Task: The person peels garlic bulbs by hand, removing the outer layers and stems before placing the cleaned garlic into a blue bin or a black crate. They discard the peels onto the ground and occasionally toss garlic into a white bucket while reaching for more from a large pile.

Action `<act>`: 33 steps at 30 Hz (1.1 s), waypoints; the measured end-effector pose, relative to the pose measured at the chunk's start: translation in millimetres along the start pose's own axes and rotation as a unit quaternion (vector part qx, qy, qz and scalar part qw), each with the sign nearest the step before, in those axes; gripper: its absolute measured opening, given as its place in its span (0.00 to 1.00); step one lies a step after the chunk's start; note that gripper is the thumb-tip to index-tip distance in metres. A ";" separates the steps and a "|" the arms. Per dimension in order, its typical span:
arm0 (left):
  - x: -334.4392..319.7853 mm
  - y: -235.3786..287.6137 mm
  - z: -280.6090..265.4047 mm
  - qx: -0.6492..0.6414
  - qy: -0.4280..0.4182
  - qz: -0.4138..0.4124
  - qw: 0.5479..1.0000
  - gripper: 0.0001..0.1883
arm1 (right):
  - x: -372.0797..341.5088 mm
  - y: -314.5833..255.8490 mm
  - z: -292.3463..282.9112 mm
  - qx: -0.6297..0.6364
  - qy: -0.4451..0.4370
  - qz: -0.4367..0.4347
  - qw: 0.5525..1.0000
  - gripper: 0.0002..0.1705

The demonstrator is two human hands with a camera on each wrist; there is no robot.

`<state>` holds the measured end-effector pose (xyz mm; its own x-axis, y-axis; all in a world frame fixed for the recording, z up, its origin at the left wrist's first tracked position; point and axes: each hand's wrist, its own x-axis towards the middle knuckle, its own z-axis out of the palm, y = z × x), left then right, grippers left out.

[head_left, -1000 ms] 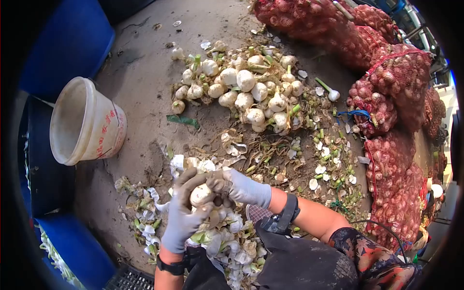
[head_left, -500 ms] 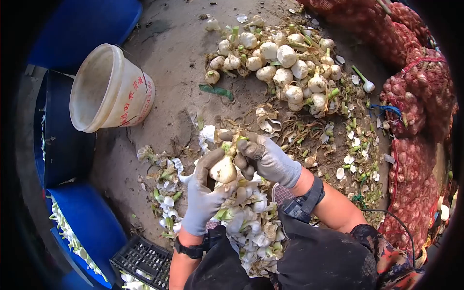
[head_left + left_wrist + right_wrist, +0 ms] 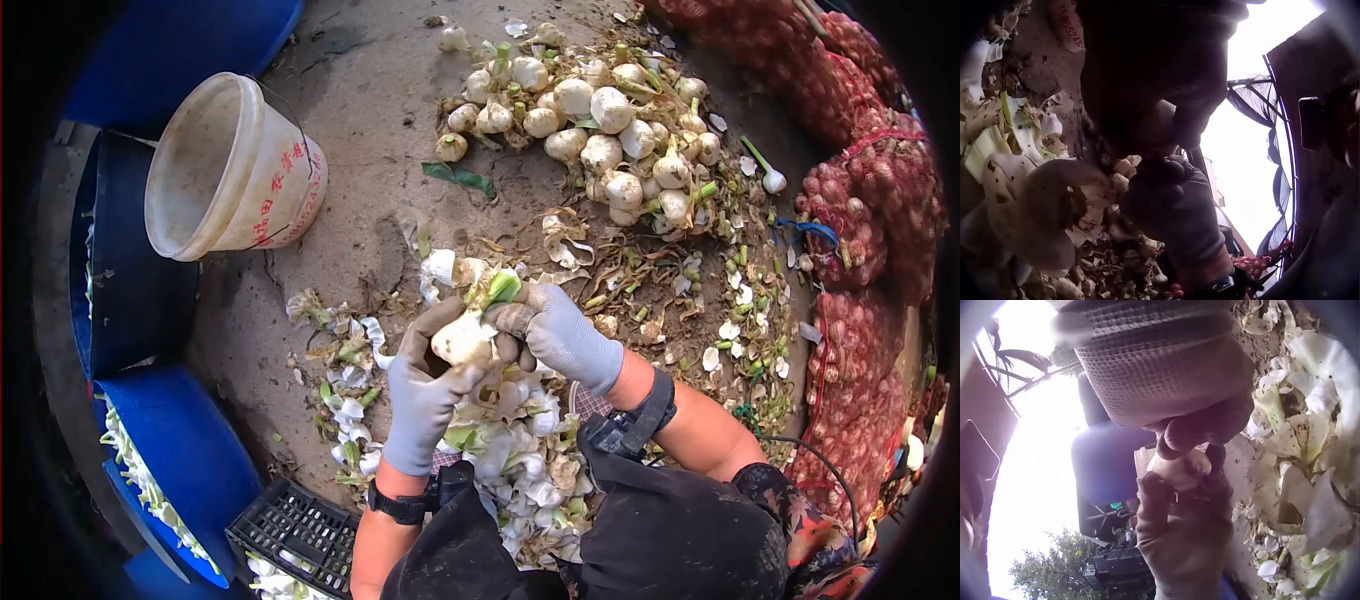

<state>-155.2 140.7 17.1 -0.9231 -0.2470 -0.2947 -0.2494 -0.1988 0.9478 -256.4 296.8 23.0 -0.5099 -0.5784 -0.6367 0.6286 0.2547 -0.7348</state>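
Note:
Both hands wear grey gloves with dirty fingers. In the head view my left hand (image 3: 420, 395) holds a white garlic bulb (image 3: 462, 341), fingers curled round its left side and thumb below. A green and white stem (image 3: 497, 290) points up from the bulb. My right hand (image 3: 560, 335) pinches at the stem's base, on the right of the bulb. The left wrist view shows both hands close together, my left hand (image 3: 1154, 69) very dark. In the right wrist view the bulb (image 3: 1179, 470) shows between my right hand (image 3: 1166, 375) and the left glove.
A pile of garlic bulbs (image 3: 610, 130) lies ahead on the ground. A white bucket (image 3: 290, 190) stands at left, near blue bins (image 3: 180, 450) and a black crate (image 3: 300, 535). Peeled skins (image 3: 515, 460) lie below the hands; red mesh sacks (image 3: 850, 370) line the right.
The head view has shifted, so the scene sits further right in it. The bulb has tilted, and its green stem stands more in view above the fingers. Both hands remain on it.

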 end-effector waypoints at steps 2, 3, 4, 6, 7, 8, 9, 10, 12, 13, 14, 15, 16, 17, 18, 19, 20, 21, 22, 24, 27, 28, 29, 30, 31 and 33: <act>0.7 -2.9 2.3 -0.216 0.009 -0.079 0.973 0.31 | 12.6 26.2 0.8 -0.140 0.062 -0.122 0.981 0.13; 1.9 -4.2 -0.2 -0.214 0.010 -0.079 0.974 0.31 | 18.4 37.8 0.6 -0.275 0.123 -0.242 0.922 0.15; 3.1 -4.9 -2.3 -0.309 -0.014 -0.116 0.944 0.31 | 8.2 19.9 4.3 -0.402 0.144 -0.200 0.882 0.20; 4.8 2.3 2.3 -0.413 0.018 -0.171 0.894 0.34 | 12.0 26.8 0.8 -0.375 0.148 -0.258 0.878 0.22; 5.2 2.8 1.0 -0.413 0.018 -0.168 0.895 0.34 | 15.8 30.2 -2.0 -0.347 0.154 -0.316 0.869 0.24; 5.5 3.1 -0.3 -0.303 0.014 -0.158 0.940 0.38 | 21.0 30.9 -5.4 -0.243 0.094 -0.318 0.911 0.25; 8.3 2.9 -0.3 -0.189 0.007 -0.142 0.972 0.41 | 15.3 28.5 -3.0 -0.067 0.052 -0.212 0.974 0.23; 7.3 -13.2 2.0 -0.111 -0.003 -0.042 0.993 0.47 | 13.2 20.3 -4.6 -0.032 0.003 -0.151 0.988 0.21; 7.0 -20.9 -7.2 0.003 -0.032 -0.021 0.999 0.44 | 14.0 17.1 -3.4 -0.020 -0.035 -0.082 0.996 0.17; 4.8 -8.3 -7.7 -0.033 -0.041 -0.097 0.994 0.42 | 15.9 17.8 -3.0 -0.023 -0.034 -0.085 0.996 0.17; 5.5 -16.6 -18.6 -0.033 -0.042 -0.094 0.994 0.42 | 17.1 18.2 -1.8 -0.038 -0.032 -0.089 0.995 0.16; 7.0 -32.6 -34.9 -0.119 -0.038 -0.137 0.983 0.35 | 17.7 20.3 0.3 -0.053 -0.032 -0.090 0.994 0.15; 8.7 -35.1 -41.4 -0.204 -0.034 -0.179 0.962 0.29 | 17.3 24.6 4.3 -0.057 -0.021 -0.139 0.988 0.13; 11.2 -36.6 -42.2 -0.204 -0.033 -0.178 0.962 0.29 | 12.5 26.1 6.4 -0.058 -0.022 -0.139 0.988 0.13; 18.7 -27.4 -35.7 -0.017 0.042 -0.085 0.995 0.23 | 3.4 17.0 10.6 -0.064 -0.073 -0.099 0.990 0.13; 22.1 -17.5 -28.7 0.168 0.115 0.014 0.979 0.18 | -3.1 11.9 13.1 -0.072 -0.123 -0.059 0.988 0.13; 18.2 -6.3 -21.9 0.149 0.107 0.028 0.983 0.18 | 0.3 23.7 18.2 -0.092 -0.068 -0.095 0.989 0.11; 18.9 3.8 -22.7 0.286 0.036 0.188 0.939 0.22 | 6.3 27.3 19.9 -0.120 -0.018 -0.126 0.985 0.10; 17.3 7.2 -21.3 0.337 0.005 0.190 0.922 0.22 | 8.9 29.5 18.4 -0.133 -0.033 -0.118 0.984 0.10; 16.9 6.8 -23.7 0.277 -0.036 0.095 0.956 0.24 | 10.2 28.4 13.4 -0.145 -0.042 -0.110 0.982 0.10; 9.8 17.9 -24.7 -0.041 -0.020 -0.120 0.992 0.17 | 2.5 3.8 4.4 -0.470 0.026 -0.179 0.864 0.12; 9.1 16.1 -28.6 -0.101 -0.035 -0.110 0.988 0.18 | 9.3 5.6 -5.5 -0.530 0.080 -0.185 0.824 0.12; 8.7 12.4 -34.2 -0.158 -0.052 -0.101 0.981 0.19 | 15.1 9.8 -16.1 -0.582 0.133 -0.192 0.779 0.12; 8.1 2.5 -38.6 -0.232 -0.114 -0.049 0.965 0.19 | 15.4 7.7 -22.7 -0.631 0.112 -0.150 0.753 0.11; 5.5 6.9 -39.3 -0.230 -0.102 -0.052 0.967 0.19 | 12.3 9.3 -20.9 -0.631 0.030 -0.093 0.770 0.11; 8.9 21.5 -40.7 -0.295 -0.009 -0.016 0.955 0.21 | -13.7 27.8 -5.1 -0.604 -0.194 -0.043 0.772 0.15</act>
<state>-156.9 95.5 29.8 -0.9239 -0.2172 -0.3149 -0.0738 -0.7064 0.7039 -235.0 315.8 10.1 -0.1571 -0.7620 -0.6282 -0.5237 0.6036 -0.6011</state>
